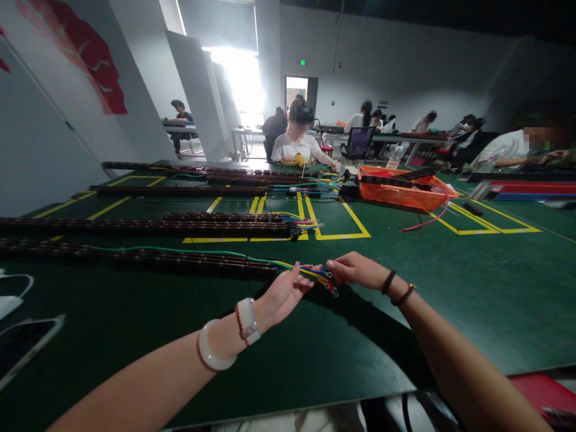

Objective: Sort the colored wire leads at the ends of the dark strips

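Note:
A long dark strip [148,259] lies across the green table [450,288], with a bundle of coloured wires [317,275] coming out of its right end. My left hand [285,293], with a white bangle and a woven band on the wrist, pinches those wires near the strip's end. My right hand [355,270], with dark bead bracelets on the wrist, has its fingers curled at the wire tips, where small connectors show. A green wire [180,250] runs along the top of the strip.
More dark strips [148,226] with coloured wires lie further back on yellow floor-style markings. An orange basket [398,189] sits at the back right. A person sits across the table; others work at tables behind. White outlines [18,300] mark the left edge.

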`<state>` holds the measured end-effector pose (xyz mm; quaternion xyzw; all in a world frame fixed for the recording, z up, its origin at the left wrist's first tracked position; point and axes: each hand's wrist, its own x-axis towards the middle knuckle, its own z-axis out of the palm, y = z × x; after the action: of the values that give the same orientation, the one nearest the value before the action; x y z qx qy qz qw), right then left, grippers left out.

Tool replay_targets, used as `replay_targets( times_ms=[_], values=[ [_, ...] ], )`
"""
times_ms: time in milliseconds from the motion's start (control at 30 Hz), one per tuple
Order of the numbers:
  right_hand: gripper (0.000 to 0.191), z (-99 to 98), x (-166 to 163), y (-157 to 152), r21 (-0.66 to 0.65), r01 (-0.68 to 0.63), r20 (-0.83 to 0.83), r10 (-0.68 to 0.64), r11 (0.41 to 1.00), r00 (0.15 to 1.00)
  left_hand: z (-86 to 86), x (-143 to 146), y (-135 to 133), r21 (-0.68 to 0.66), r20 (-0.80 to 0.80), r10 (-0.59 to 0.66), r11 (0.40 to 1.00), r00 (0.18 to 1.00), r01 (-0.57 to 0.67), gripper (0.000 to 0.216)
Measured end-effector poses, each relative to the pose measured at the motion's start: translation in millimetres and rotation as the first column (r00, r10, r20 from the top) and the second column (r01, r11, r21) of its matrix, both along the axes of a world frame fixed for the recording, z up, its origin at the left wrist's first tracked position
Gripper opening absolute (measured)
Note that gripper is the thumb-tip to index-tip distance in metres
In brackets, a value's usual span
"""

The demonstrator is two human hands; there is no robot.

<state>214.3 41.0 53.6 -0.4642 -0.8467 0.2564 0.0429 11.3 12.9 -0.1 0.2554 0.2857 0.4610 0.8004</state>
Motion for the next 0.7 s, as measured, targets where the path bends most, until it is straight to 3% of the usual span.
replay_targets(
  times_ms=[67,167,367,600,633,700],
  values=[
    [0.056,-1.5,8,3,-0.340,-0.101,-0.068,0.083,0.935,0.994,0.1,0,1,0.008,0.009,-0.032,0.999,0.999,0.032,0.026],
    [0.051,-6.8,13,3,-0.563,-0.220,-0.130,0.177,0.796,0.975,-2.7,0,2,0.009,0.045,-0.039,0.999,0.998,0.038,0.029],
    [0.061,-9.5,5,-7,-0.760,-0.286,-0.208,0.199,0.583,0.958,-3.1,1,2,-0.019,0.020,-0.012,1.000,1.000,0.012,0.025],
    [0.077,1.7,-6,-22,-0.871,-0.327,-0.280,0.176,0.366,0.944,-1.5,3,1,0.013,0.018,0.028,1.000,0.999,-0.028,0.025],
    [0.076,2.1,-7,-23,-0.873,-0.335,-0.292,0.172,0.353,0.941,-1.2,3,1,0.014,0.015,0.031,0.999,0.999,-0.031,0.025],
    [0.068,1.9,-10,-23,-0.860,-0.340,-0.312,0.136,0.381,0.940,0.1,4,1,0.011,0.010,0.020,1.000,1.000,-0.021,0.026]
  ],
)
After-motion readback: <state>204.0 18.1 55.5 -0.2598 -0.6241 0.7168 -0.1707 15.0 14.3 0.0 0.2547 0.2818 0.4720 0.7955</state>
